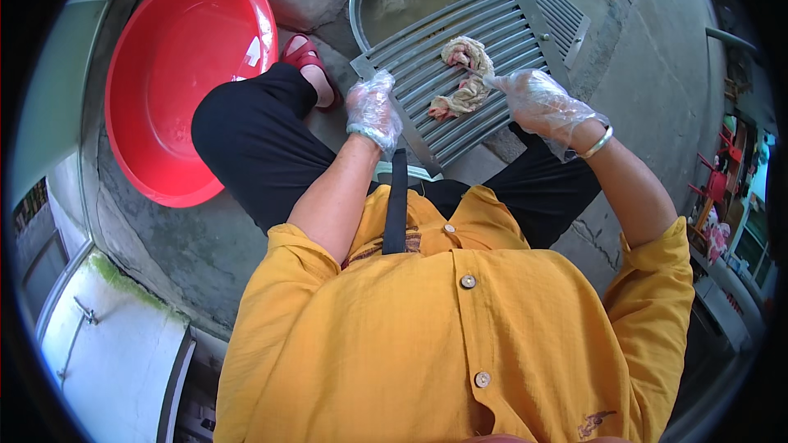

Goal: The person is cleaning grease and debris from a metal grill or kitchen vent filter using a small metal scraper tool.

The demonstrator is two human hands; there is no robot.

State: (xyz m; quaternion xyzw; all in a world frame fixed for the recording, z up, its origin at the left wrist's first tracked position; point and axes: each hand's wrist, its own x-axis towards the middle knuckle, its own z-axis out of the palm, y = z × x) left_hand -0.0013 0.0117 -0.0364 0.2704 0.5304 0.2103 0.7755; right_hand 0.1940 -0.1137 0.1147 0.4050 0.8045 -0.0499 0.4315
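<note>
A slatted metal panel [425, 61] lies tilted in front of me, its far side over a round metal basin [360, 18] of murky water with a pale, unclear lump in it. On the slats rests a curled, wet beige cloth [471, 95] with reddish patches. My left hand [374, 107], in a clear plastic glove, is closed on the panel's near left edge. My right hand [535, 95], gloved alike, is over the panel's right part, its fingers pointing at the cloth with a thin dark thing at their tips; what it is cannot be told.
A large red plastic basin [178, 80] stands on the concrete floor at the left, beside my foot in a red sandal [306, 58]. A second slatted metal panel [557, 12] lies beyond the first. A wall tap [89, 315] is at the lower left.
</note>
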